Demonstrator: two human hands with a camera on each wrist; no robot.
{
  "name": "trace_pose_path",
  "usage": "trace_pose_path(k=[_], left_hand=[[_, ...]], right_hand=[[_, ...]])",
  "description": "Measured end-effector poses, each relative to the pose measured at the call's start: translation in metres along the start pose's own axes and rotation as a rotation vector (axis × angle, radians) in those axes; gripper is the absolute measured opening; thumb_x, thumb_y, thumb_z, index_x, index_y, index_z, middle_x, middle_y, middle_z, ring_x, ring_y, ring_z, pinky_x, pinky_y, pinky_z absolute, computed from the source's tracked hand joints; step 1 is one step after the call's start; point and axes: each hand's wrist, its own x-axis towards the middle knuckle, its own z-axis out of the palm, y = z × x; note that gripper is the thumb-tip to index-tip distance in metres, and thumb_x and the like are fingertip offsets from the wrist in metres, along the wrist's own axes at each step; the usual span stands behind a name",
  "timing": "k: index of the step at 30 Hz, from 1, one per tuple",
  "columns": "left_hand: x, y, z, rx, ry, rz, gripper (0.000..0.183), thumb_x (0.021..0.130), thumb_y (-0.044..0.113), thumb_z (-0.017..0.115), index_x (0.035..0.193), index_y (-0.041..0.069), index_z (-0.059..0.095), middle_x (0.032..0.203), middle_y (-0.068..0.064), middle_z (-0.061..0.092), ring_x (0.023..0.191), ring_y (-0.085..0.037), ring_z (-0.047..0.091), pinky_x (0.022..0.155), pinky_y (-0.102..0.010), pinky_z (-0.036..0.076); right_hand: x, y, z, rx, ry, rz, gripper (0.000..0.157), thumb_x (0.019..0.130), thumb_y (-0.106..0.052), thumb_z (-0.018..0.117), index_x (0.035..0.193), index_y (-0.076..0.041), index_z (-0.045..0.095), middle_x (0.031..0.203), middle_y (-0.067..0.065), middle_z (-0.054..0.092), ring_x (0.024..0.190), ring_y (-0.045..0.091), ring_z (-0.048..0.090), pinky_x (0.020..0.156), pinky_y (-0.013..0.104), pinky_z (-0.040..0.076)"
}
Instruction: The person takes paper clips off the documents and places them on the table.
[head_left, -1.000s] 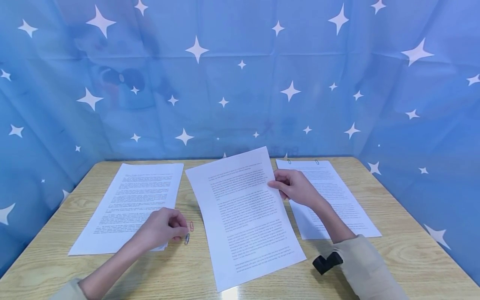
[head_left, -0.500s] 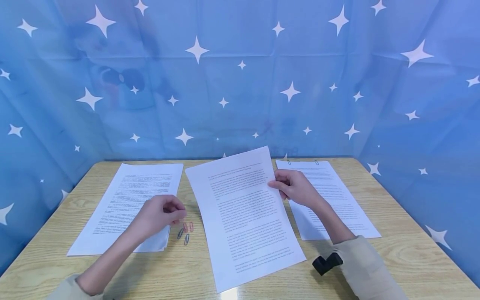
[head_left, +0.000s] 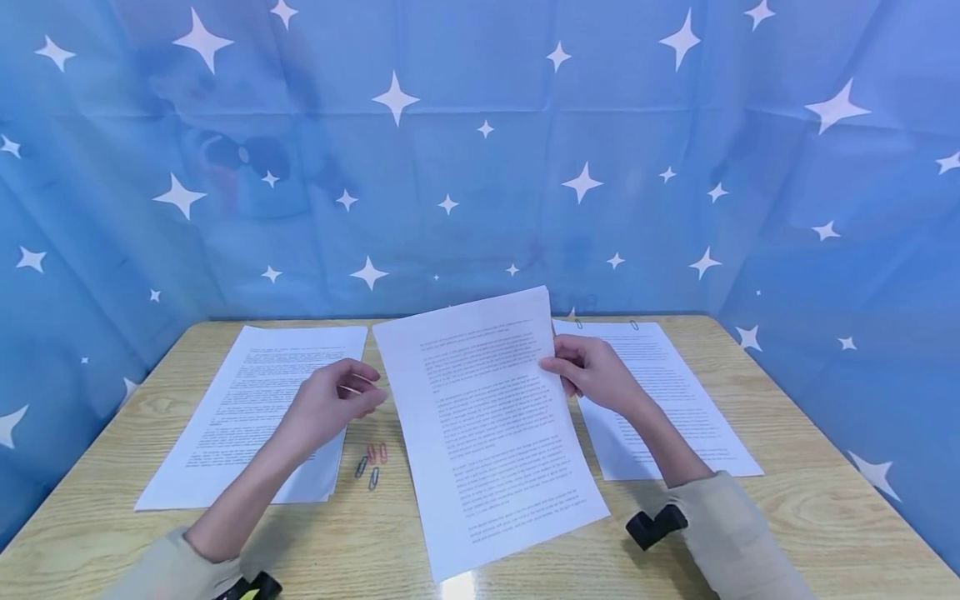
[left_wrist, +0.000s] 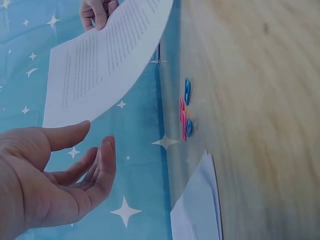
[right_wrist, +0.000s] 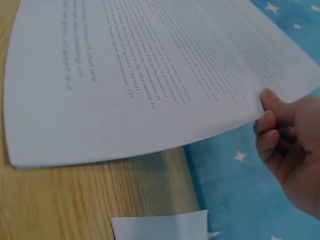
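My right hand (head_left: 596, 375) pinches the right edge of a small stack of printed sheets (head_left: 491, 442), thumb (right_wrist: 272, 100) in front and fingers behind. The sheets are held up at a slant over the middle of the table. My left hand (head_left: 333, 400) is raised by their upper left edge. Its thumb and fingers are apart with nothing between them, as the left wrist view shows. Below it on the table lie two pink paper clips (head_left: 383, 452) and two blue paper clips (head_left: 373, 477), grouped close together.
A thicker pile of printed paper (head_left: 255, 417) lies on the left of the wooden table (head_left: 787, 517). At right, partly behind the held sheets, lies another printed stack (head_left: 660, 400) with two green paper clips (head_left: 633, 325) on its top edge. A blue starry curtain (head_left: 480, 167) hangs behind.
My left hand has risen from beside the paper clips toward the sheets' left edge, its fingers spreading and more clips coming into view. The held sheets have tilted slightly; my right hand keeps its pinch.
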Motion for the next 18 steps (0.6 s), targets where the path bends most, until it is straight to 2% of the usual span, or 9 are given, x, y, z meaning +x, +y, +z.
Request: trace_pose_path(k=[4, 8, 10, 14, 18], left_hand=[[0.005, 0.002, 0.003, -0.032, -0.015, -0.001, 0.038, 0.096, 0.022, 0.072, 0.122, -0.003, 0.062, 0.103, -0.011, 0.070, 0.092, -0.032, 0.068, 0.083, -0.046, 0.056], [0.010, 0.003, 0.006, -0.094, -0.053, 0.007, 0.043, 0.096, 0.022, 0.072, 0.127, -0.005, 0.060, 0.105, -0.017, 0.070, 0.093, -0.035, 0.067, 0.086, -0.048, 0.055], [0.012, 0.004, 0.007, -0.120, -0.067, 0.014, 0.043, 0.096, 0.022, 0.072, 0.127, -0.005, 0.060, 0.105, -0.019, 0.071, 0.093, -0.037, 0.067, 0.086, -0.048, 0.055], [0.017, 0.006, 0.010, -0.132, -0.080, 0.025, 0.035, 0.096, 0.021, 0.071, 0.121, -0.003, 0.065, 0.096, -0.014, 0.070, 0.090, -0.036, 0.065, 0.079, -0.044, 0.056], [0.019, 0.007, 0.013, -0.128, -0.091, 0.029, 0.024, 0.097, 0.020, 0.070, 0.109, 0.000, 0.070, 0.085, -0.009, 0.067, 0.083, -0.033, 0.063, 0.069, -0.038, 0.052]], right_hand=[[0.000, 0.000, -0.001, 0.002, 0.019, -0.002, 0.014, 0.101, -0.014, 0.064, 0.090, -0.006, 0.063, 0.058, 0.009, 0.051, 0.046, 0.025, 0.045, 0.043, 0.027, 0.034], [-0.001, 0.000, -0.003, 0.000, 0.051, -0.006, 0.022, 0.101, -0.015, 0.064, 0.083, -0.005, 0.057, 0.059, 0.017, 0.052, 0.048, 0.033, 0.046, 0.043, 0.028, 0.035], [-0.001, 0.001, -0.003, 0.013, 0.066, -0.004, 0.021, 0.101, -0.016, 0.065, 0.084, -0.006, 0.059, 0.061, 0.020, 0.052, 0.048, 0.033, 0.047, 0.043, 0.028, 0.036], [0.000, 0.003, -0.004, 0.050, 0.094, 0.003, 0.015, 0.101, -0.015, 0.064, 0.090, -0.004, 0.063, 0.061, 0.019, 0.053, 0.049, 0.030, 0.048, 0.044, 0.028, 0.039], [0.001, 0.006, -0.005, 0.095, 0.126, 0.009, 0.012, 0.101, -0.013, 0.063, 0.097, -0.002, 0.065, 0.062, 0.017, 0.055, 0.051, 0.033, 0.049, 0.044, 0.030, 0.041]])
